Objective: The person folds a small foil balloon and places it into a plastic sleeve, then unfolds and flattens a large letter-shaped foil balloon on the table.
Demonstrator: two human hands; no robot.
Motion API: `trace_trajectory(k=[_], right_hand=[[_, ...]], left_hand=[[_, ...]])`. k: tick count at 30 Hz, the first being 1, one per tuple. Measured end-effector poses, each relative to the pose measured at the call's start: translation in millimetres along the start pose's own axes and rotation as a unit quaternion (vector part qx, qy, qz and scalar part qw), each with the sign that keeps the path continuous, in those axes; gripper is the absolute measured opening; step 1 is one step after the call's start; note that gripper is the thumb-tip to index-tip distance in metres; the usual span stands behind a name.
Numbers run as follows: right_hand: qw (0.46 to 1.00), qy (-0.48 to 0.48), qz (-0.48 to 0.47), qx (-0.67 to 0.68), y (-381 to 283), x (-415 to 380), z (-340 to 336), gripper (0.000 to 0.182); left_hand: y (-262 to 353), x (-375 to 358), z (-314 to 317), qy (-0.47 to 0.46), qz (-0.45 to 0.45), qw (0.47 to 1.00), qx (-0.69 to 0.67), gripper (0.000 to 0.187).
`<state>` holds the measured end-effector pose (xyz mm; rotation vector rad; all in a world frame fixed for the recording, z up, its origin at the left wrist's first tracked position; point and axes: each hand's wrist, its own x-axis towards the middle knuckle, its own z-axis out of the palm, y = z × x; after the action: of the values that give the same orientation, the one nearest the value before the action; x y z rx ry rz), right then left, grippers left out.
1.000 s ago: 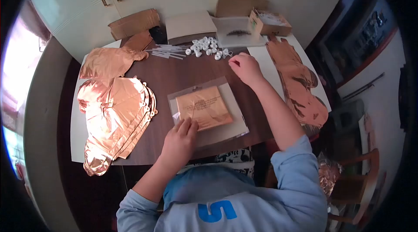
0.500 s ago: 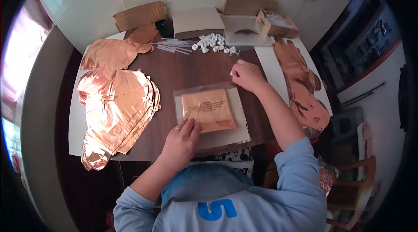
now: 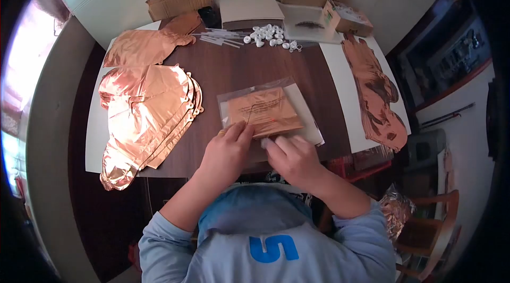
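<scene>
A clear plastic bag (image 3: 312, 130) holds a folded copper-coloured foil balloon (image 3: 265, 110) with printed text, in front of a pale card. My left hand (image 3: 229, 147) is closed at the bag's lower left edge, thumb and fingers pinching there. Close beside it, my right hand (image 3: 295, 161) is closed at the bag's lower edge, with a small white thing (image 3: 265, 144) mostly hidden in its fingertips. It resembles the white ribbon rolls (image 3: 265, 33) piled at the back of the table.
Large copper foil balloons (image 3: 154, 97) lie stacked at the left, and more foil balloons (image 3: 372, 92) at the right. White plastic straws (image 3: 220, 37), a clear tray (image 3: 304, 24), a small carton (image 3: 348, 19) and cardboard (image 3: 180, 1) line the back of the brown table (image 3: 228, 73).
My right hand has come back from near the white rolls to the bag's lower edge, still pinching something white. The bag has turned slightly; my left hand stays on it.
</scene>
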<state>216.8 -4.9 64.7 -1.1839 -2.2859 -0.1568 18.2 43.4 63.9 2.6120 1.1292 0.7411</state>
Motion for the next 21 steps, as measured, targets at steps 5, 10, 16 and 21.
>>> trace_trajectory(k=[5,10,16,21], right_hand=[[0.999,-0.004,0.036,-0.031,-8.0,1.9,18.4,0.031],[0.994,-0.067,0.076,0.042,-10.8,-17.8,-24.5,0.042],[0.989,-0.126,0.053,0.046,27.7,-20.8,-43.1,0.073],[0.98,-0.182,0.046,0.063,51.9,-51.3,-15.0,0.081]], left_hand=[[3.0,-0.1,-4.2,-0.003,-0.007,1.0,0.007,0.041],[-1.8,-9.0,5.5,0.007,0.018,0.999,0.044,0.042],[-4.9,-30.6,26.1,0.001,0.028,0.999,0.027,0.054],[-13.4,-45.1,26.6,0.003,-0.009,1.0,-0.024,0.067]])
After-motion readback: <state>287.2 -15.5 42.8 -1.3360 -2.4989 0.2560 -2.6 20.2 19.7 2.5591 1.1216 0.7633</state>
